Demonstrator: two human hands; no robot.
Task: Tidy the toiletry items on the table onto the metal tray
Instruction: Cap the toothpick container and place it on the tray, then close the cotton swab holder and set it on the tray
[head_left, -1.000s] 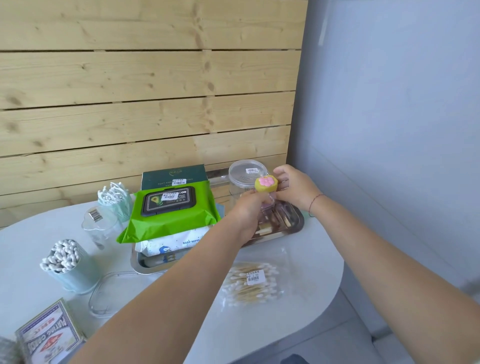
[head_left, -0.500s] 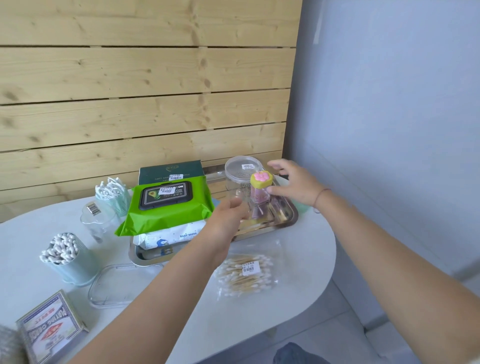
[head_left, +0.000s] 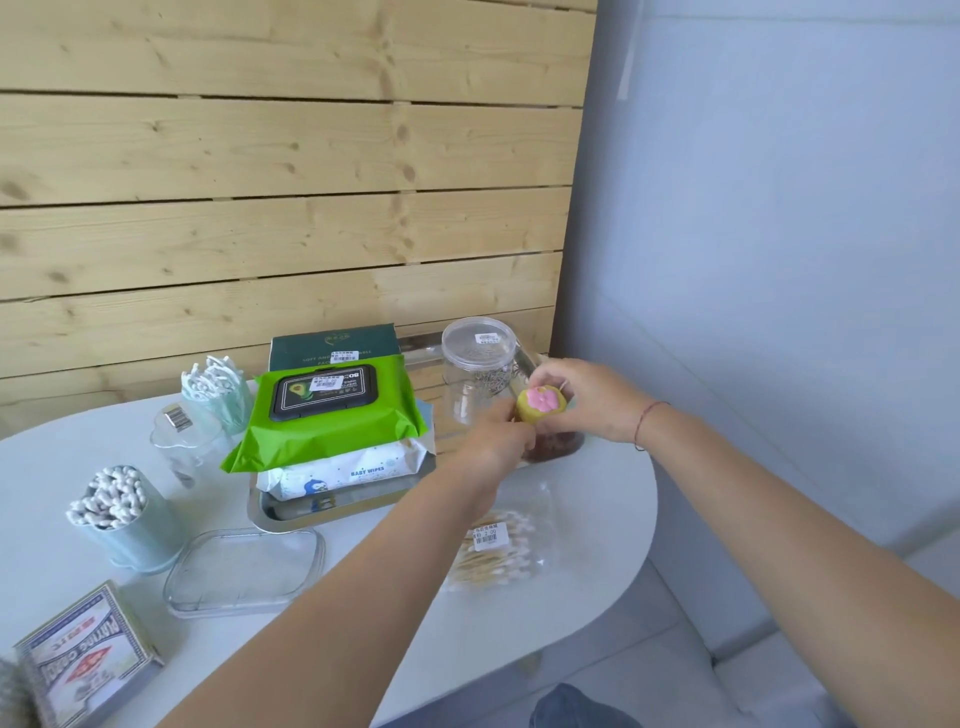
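Yellow-capped bottle (head_left: 540, 405) is being pinched by left hand (head_left: 493, 441) and right hand (head_left: 597, 400), fingers curled, at 3 o'clock end of metal tray (head_left: 311, 521). Wipes packs (head_left: 332, 415) aboard; swab bag (head_left: 493, 556) at 5 o'clock and swab cup (head_left: 140, 535) at 8 o'clock are being left outstanding

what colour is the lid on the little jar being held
Yellow-green lid with a pink flower shape on top, seen clearly in the head view.

Wipes pack (head_left: 332, 415): bright green, black lid. Box (head_left: 335, 345): dark green. Cap (head_left: 540, 404): yellow, pink flower; counter (head_left: 597, 499): white; tray (head_left: 311, 514): silver.
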